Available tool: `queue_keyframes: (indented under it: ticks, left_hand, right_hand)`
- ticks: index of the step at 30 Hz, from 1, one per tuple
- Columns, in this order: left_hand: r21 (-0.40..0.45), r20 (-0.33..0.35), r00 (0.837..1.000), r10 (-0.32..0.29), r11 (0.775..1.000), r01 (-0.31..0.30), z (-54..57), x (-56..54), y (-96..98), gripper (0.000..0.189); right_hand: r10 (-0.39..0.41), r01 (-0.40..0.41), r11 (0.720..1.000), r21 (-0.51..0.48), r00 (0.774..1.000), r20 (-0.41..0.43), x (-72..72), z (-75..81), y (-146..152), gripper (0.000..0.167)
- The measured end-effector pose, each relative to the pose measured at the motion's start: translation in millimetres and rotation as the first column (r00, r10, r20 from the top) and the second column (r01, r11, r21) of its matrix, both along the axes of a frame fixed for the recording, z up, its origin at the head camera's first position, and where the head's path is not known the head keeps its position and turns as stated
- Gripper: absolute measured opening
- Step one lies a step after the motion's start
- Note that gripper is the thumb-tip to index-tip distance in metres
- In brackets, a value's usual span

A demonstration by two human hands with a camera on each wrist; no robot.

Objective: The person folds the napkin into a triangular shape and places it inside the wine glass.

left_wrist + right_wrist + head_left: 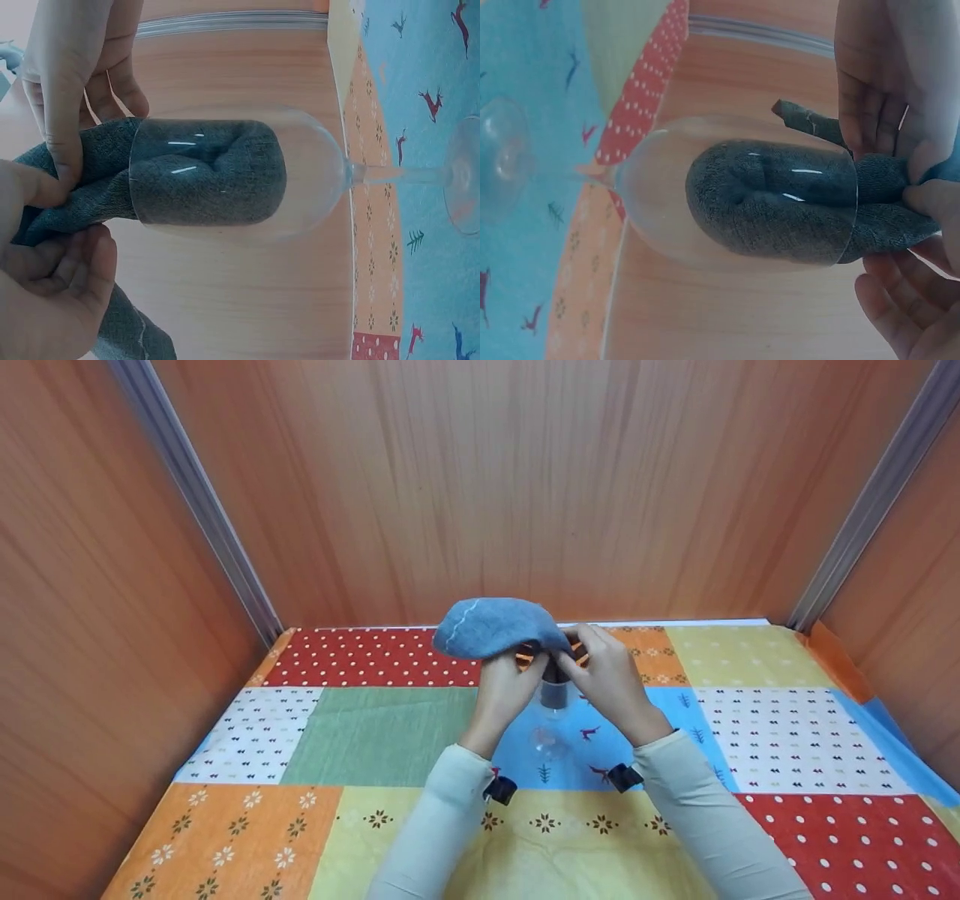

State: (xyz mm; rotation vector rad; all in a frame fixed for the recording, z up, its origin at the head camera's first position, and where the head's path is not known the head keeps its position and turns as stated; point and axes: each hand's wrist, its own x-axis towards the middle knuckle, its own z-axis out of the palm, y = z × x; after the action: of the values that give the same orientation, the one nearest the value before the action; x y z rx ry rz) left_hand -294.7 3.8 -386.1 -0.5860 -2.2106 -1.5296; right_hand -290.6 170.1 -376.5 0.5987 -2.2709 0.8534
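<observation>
A clear stemmed wine glass (548, 741) stands upright on the patterned tablecloth. Part of a grey-blue cloth (491, 626) is bunched inside its bowl, folded into a rounded end that stops above the bottom in the left wrist view. Above the rim, my left hand (502, 694) pinches the cloth. My right hand (616, 682) grips it from the other side, thumbs close together. The loose length, with a pale stitched line, drapes over to the left and hides some fingers in the head view. Both wrist views show the glass bowl (319, 176) sideways.
A patchwork tablecloth (382, 735) covers the table. Wood-grain panels (480, 487) close in the back and both sides, with metal posts (202, 502) at the corners. Dark wrist cameras (501, 790) sit on both sleeves.
</observation>
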Motion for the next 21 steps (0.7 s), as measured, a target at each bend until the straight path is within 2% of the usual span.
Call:
queue_keyframes:
  ticks: [3,8,18,21]
  left_hand:
    - [0.035,-0.014,1.0,-0.002,0.999,0.003,-1.4,-1.1,1.6,0.028]
    - [0.027,-0.038,0.999,-0.011,1.0,0.012,-2.9,-0.5,3.2,0.029]
    - [-0.075,-0.044,0.999,0.005,0.997,-0.008,-6.7,1.4,6.4,0.023]
    - [-0.112,-0.076,0.997,0.022,0.993,-0.031,-9.5,0.9,7.2,0.019]
  right_hand:
    - [0.014,-0.014,1.0,-0.012,1.0,0.011,-0.7,1.1,2.2,0.019]
    - [0.027,-0.026,0.999,-0.026,0.999,0.038,-0.8,1.9,4.8,0.016]
    - [0.024,-0.017,0.999,-0.05,0.988,0.151,0.8,-2.4,10.1,0.013]
    - [0.018,-0.012,0.999,-0.037,0.986,0.168,1.0,-3.3,10.8,0.012]
